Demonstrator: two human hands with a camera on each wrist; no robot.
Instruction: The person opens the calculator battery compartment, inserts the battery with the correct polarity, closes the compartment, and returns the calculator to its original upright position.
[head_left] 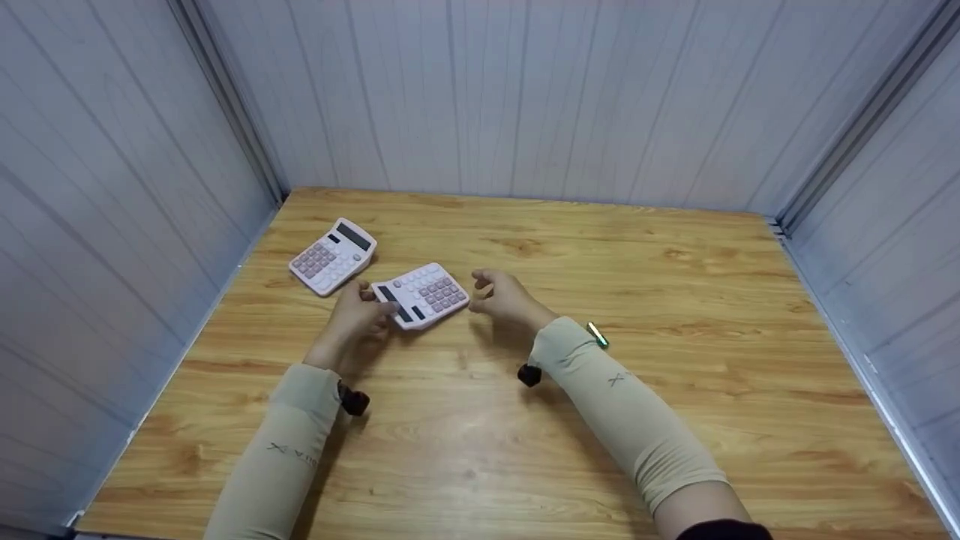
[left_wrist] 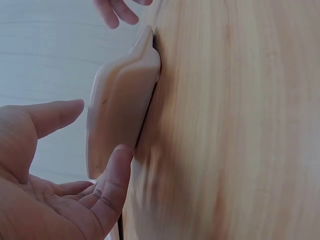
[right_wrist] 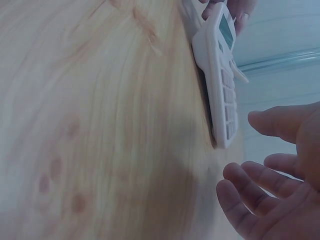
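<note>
A pale pink calculator (head_left: 422,295) lies on the wooden table between the two hands, its raised display end toward the left. Around that display end is my left hand (head_left: 355,311), its thumb over the screen side and its fingers low by the back edge. In the left wrist view, the left thumb and fingers (left_wrist: 112,195) are spread apart beside the calculator's thick end (left_wrist: 122,100). My right hand (head_left: 510,298) is just off the keypad end, thumb and fingers parted. The right wrist view shows a gap between the right hand (right_wrist: 275,195) and the calculator (right_wrist: 222,95).
A second pink calculator (head_left: 334,256) lies beyond the left hand, near the table's left edge. Beside the right sleeve is a small shiny green cylinder (head_left: 597,334). Pale panel walls (head_left: 487,97) enclose the table (head_left: 712,300) at the back and both sides.
</note>
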